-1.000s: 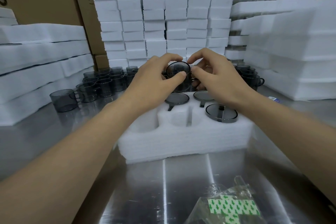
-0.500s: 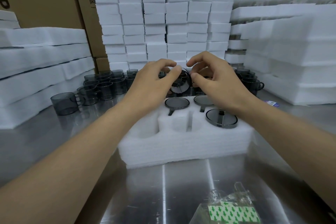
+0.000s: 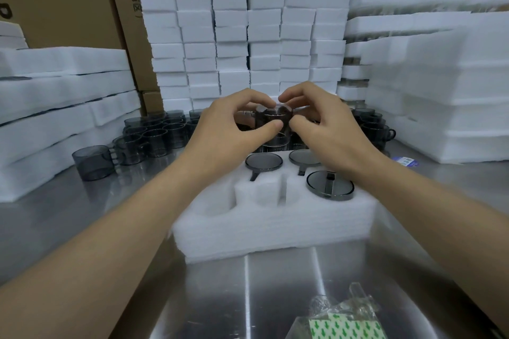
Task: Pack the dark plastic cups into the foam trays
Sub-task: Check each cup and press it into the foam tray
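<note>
We note left hand (image 3: 228, 132), right hand (image 3: 329, 132) fingers (image 3: 298, 123) pinching dark cup (image 3: 272, 120), roughly upright; beneath, foam tray (image 3: 275, 223) holds three cups (image 3: 264, 161).

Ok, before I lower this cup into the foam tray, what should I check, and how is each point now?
1. Grip on the dark translucent plastic cup: ok, left hand and right hand both pinch it.
2. Free pocket in the white foam tray: ok, the near-left pocket is empty.
3. Three seated cups lie bottom-up: ok.
4. Cup handle turned toward its slot: cannot tell, fingers hide it.
5. Tray flat on the metal table: ok.
</note>
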